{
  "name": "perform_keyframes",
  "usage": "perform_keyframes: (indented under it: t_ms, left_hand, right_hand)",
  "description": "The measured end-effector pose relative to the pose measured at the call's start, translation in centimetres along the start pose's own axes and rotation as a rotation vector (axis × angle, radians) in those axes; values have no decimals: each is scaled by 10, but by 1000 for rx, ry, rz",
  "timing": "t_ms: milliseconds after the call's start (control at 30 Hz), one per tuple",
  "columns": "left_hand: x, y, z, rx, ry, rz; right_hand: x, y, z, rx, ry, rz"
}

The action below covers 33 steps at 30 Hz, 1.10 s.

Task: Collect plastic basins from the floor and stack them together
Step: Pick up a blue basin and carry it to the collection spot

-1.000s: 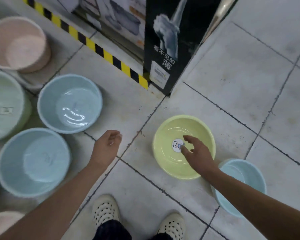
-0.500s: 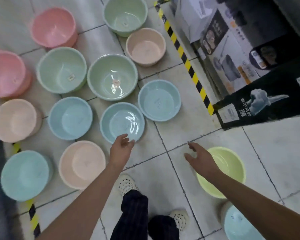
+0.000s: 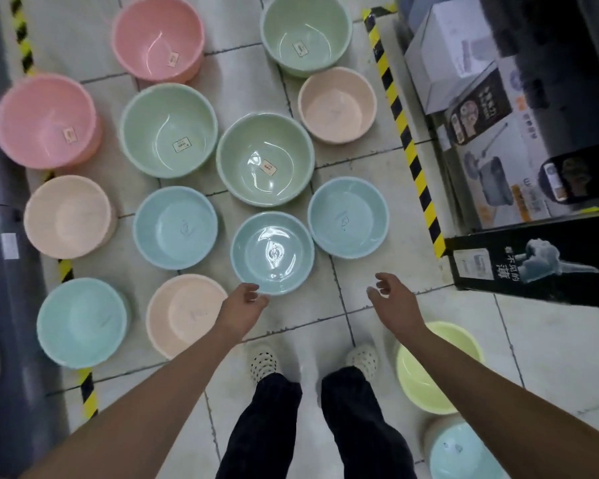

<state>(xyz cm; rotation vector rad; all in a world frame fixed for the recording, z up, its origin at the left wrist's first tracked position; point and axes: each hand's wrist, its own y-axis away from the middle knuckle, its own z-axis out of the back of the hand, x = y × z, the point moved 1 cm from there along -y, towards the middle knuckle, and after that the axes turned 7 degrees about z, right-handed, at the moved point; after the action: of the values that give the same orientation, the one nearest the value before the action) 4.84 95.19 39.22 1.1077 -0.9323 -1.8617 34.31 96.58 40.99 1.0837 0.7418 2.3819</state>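
Over tiled floor (image 3: pixel 360 160), extends left hand (image 3: pixel 244 305) and right hand (image 3: pixel 393 302), fingers loose and empty, toward blue basin (image 3: pixel 272 252), likely to lift.

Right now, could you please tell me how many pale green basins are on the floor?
3: the far green basin by the striped tape, the left green basin, and the middle green basin. Any nested inside others would not show.

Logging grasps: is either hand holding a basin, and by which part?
Nothing is held. The left hand, fingers loose, is at the near rim of a blue basin; the right hand is open above the floor.
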Motion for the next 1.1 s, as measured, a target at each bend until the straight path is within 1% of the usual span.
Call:
perform_keyframes:
  t_ms: [100, 233, 367, 500, 600, 733, 833, 900, 1000, 1100]
  left_hand:
    - [-27, -12, -12, 7, 29, 12]
    - [-63, -34, -42, -20, 101, 53]
    - [-95, -63, -81, -47, 184, 89]
    - [-120, -112, -119, -92, 204, 127]
    - [-136, -151, -145, -94, 178, 112]
    - [-149, -210, -171, -93, 70, 13]
    - [-148, -259, -176, -142, -69, -22]
    - [-147, -294, -178, -175, -94, -28]
    - [-146, -345, -188, -189, -24, -30]
    - [-149, -391, -206, -179, 88, -27]
  right_hand:
    - [7, -29, 19, -33, -38, 5]
    - [5, -85, 54, -14, -32, -14]
    - [-9, -147, 87, 8, -12, -56]
    - [-32, -209, 97, 33, -3, -90]
    - [-62, -249, 87, 66, 19, -144]
    - [-103, -300, 64, 86, 65, -242]
    - [-127, -333, 43, 94, 98, -258]
    - [-143, -357, 28, 77, 99, -236]
    - [-165, -390, 9, 60, 94, -238]
    - [-190, -419, -15, 55, 81, -319]
